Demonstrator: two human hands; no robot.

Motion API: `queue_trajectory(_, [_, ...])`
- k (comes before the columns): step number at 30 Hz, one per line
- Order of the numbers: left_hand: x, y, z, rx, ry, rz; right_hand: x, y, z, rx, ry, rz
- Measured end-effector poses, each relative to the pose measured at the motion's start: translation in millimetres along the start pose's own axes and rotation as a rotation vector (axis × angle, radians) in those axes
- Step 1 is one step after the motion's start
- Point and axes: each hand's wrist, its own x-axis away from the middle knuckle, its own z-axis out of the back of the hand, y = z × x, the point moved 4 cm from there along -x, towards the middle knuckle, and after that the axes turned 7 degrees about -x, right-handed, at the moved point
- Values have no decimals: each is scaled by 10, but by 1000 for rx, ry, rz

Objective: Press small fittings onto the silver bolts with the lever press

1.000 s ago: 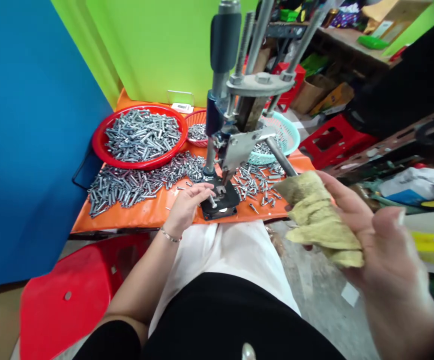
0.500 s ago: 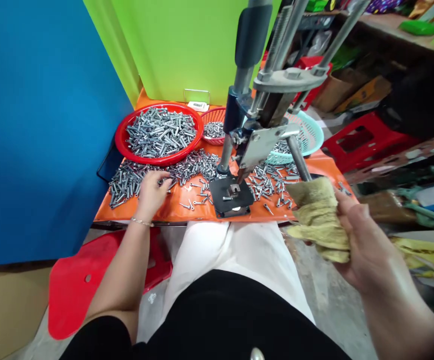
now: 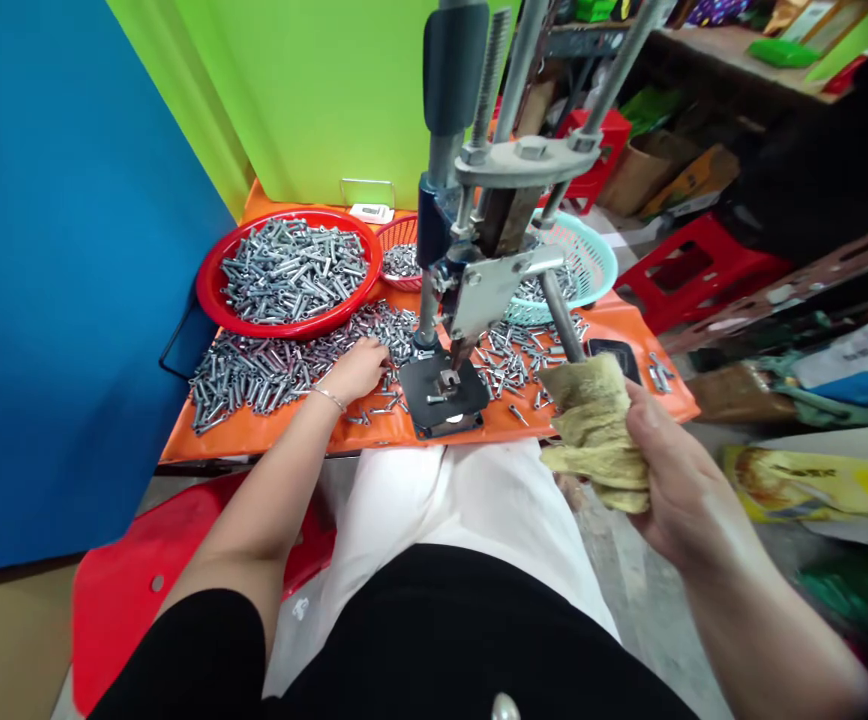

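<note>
My right hand [image 3: 678, 470] is closed around the cloth-wrapped end of the press lever [image 3: 565, 320]; the yellowish cloth [image 3: 599, 430] hides the grip itself. My left hand [image 3: 361, 370] reaches over small metal parts on the orange table, just left of the press base. Its fingers are curled down and together among the parts, and whatever lies between the fingertips is hidden. The hand press [image 3: 479, 300] stands upright on a black base plate [image 3: 434, 412]. One small metal pin-like part [image 3: 438, 399] lies on that plate, in front of the metal holder [image 3: 449, 379].
A red basin [image 3: 213, 295] full of metal bolts stands at the back left. Behind the press are a red basket [image 3: 396, 232] and a mint-green basket [image 3: 595, 262] with parts. Loose parts [image 3: 246, 380] cover much of the orange table [image 3: 306, 437]. A blue panel [image 3: 66, 280] borders the left.
My left hand has moved right, from the heap under the red basin toward the press base. My right hand stays on the lever's cloth-wrapped end. The whole view has shifted slightly.
</note>
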Motion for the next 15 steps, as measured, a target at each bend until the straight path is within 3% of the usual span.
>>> queue_trajectory(4, [138,110,109,285,75,35,2,-1,-22,-17,14,-36])
queue_trajectory(8, [408,410,221,666,180,61,3,-17,-41,-30,-8,-57])
queue_trajectory(12, [559,644,259,951,171,126,7,-36,-52,-19,-28,-54])
queue_trajectory(15, [575,714,275,1043,161,176,9,-30,-53,-13,-70,-56])
